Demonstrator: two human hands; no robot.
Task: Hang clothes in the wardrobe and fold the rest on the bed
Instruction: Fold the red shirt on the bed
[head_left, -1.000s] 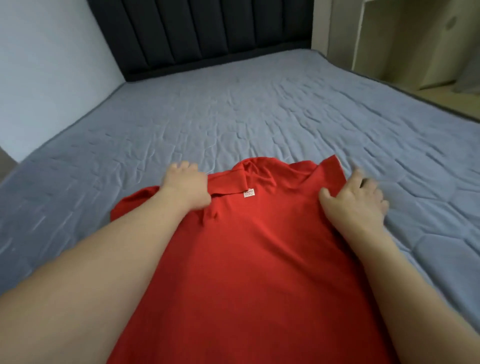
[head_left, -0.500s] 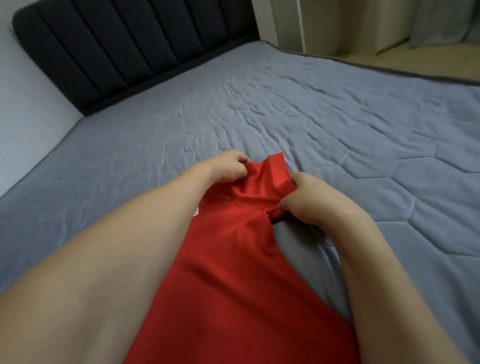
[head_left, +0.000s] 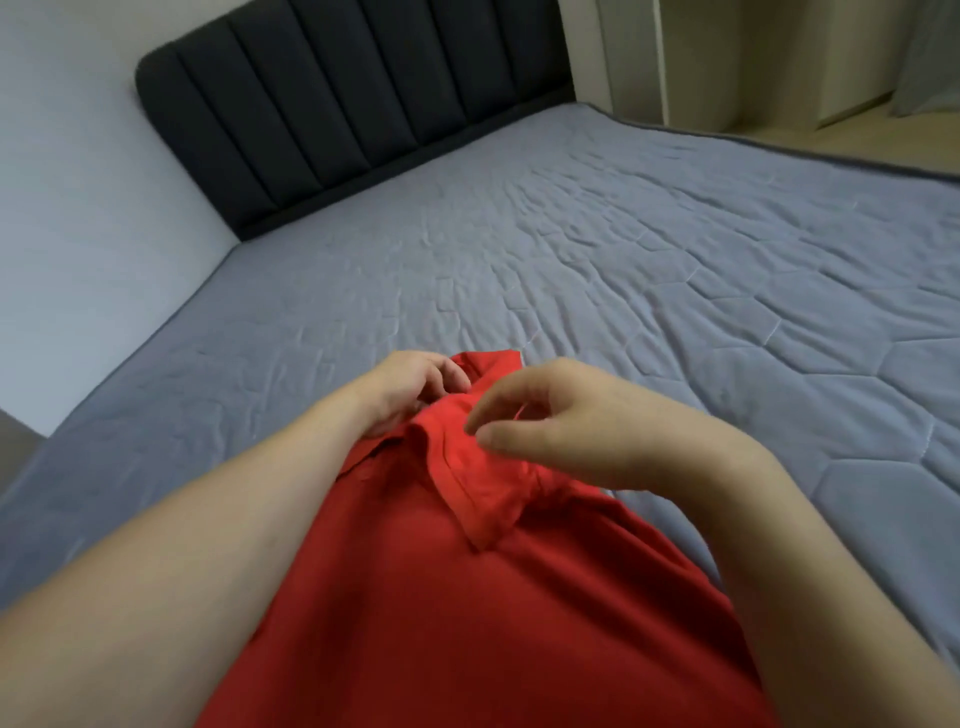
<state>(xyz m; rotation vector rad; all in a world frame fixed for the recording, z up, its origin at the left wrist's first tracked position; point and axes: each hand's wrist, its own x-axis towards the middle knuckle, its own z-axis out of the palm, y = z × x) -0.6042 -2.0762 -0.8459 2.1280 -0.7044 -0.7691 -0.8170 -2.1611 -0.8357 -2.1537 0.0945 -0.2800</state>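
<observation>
A red shirt (head_left: 467, 623) lies on the grey quilted bed (head_left: 623, 249), running from the bottom of the view up to its collar end. My left hand (head_left: 410, 389) grips the top edge of the shirt with curled fingers. One sleeve (head_left: 483, 488) is folded inward and lies across the shirt's body. My right hand (head_left: 571, 421) hovers just above that folded sleeve with its fingers loosely bent, and nothing is pinched between them. Both forearms cover the shirt's side edges.
A dark padded headboard (head_left: 337, 104) stands at the far end of the bed, with a pale wall (head_left: 78, 208) along the left. Cream furniture panels (head_left: 691, 57) and a wooden floor (head_left: 857, 140) lie beyond the bed's right edge.
My right hand has let go of the sleeve it pulled inward, and the sleeve now lies folded across the shirt. My left hand keeps hold of the top edge. The view has swung slightly.
</observation>
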